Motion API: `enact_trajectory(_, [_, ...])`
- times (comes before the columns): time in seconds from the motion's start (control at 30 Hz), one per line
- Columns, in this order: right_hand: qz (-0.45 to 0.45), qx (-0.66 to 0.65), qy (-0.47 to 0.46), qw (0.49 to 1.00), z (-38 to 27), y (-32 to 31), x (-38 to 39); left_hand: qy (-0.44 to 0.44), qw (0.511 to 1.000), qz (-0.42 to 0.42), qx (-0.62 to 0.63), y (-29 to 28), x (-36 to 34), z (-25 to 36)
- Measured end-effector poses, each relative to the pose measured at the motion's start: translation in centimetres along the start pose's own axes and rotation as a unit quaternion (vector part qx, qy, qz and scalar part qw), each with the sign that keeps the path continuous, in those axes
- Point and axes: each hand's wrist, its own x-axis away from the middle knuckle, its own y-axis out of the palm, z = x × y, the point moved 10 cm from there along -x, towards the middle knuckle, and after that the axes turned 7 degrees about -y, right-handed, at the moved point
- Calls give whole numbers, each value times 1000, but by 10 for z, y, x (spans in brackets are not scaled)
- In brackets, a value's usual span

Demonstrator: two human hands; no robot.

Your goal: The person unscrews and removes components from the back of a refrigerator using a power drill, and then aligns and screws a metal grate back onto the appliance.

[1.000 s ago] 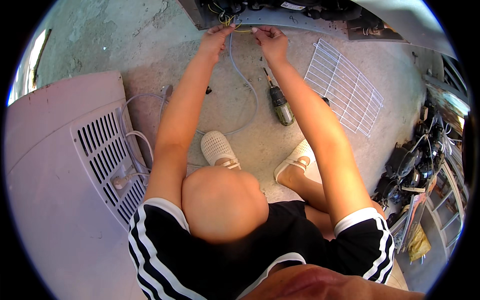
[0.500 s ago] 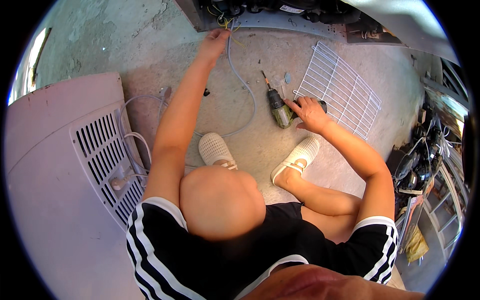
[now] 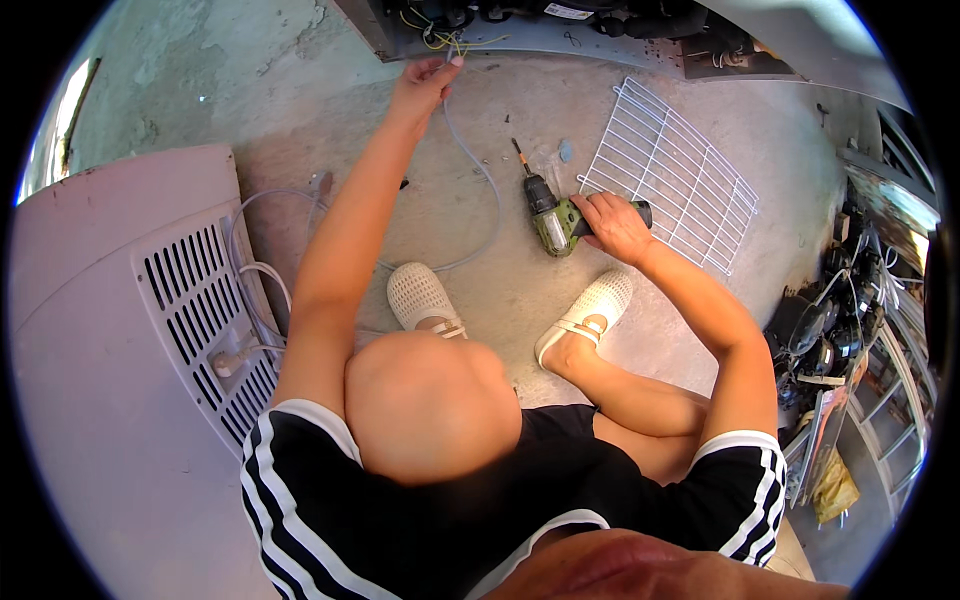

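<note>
My left hand point(image 3: 420, 92) is pinched at the yellow wires point(image 3: 458, 48) and grey cable point(image 3: 490, 180) hanging from the open base of the appliance point(image 3: 600, 45), where dark components show. My right hand point(image 3: 610, 222) is closed on the green and black cordless drill point(image 3: 552, 225), which lies on the floor with its bit toward the appliance. Beside the drill are a small clear bag point(image 3: 545, 160) and a little blue piece point(image 3: 565, 149). A white wire rack point(image 3: 670, 160) lies flat just right of it.
A large pale appliance panel point(image 3: 90, 320) with vent slots, a plug and cords fills the left. At the right are a pile of black compressors point(image 3: 805, 325), metal frames point(image 3: 895, 400) and a yellow bag point(image 3: 835, 490). My feet in cream clogs point(image 3: 415, 295) rest on the concrete floor.
My right hand has left the wires and moved down and right onto the drill, now closed around it. My left hand remains up at the wires.
</note>
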Motion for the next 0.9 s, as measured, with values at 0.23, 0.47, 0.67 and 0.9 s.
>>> enact_trajectory(0.23, [-17,-148,20,989,-58,-104,30,-151,962,-81,211,9,56,-31])
enact_trajectory(0.47, [45,-164,127,977,-51,-120,44,-190,962,-81,181,35,75,-29])
enact_trajectory(0.67, [78,-219,260,937,-23,-100,50,-154,964,-156,149,44,77,-28])
enact_trajectory(0.9, [130,-209,255,935,0,-106,42,-192,960,-146,145,45,83,-26])
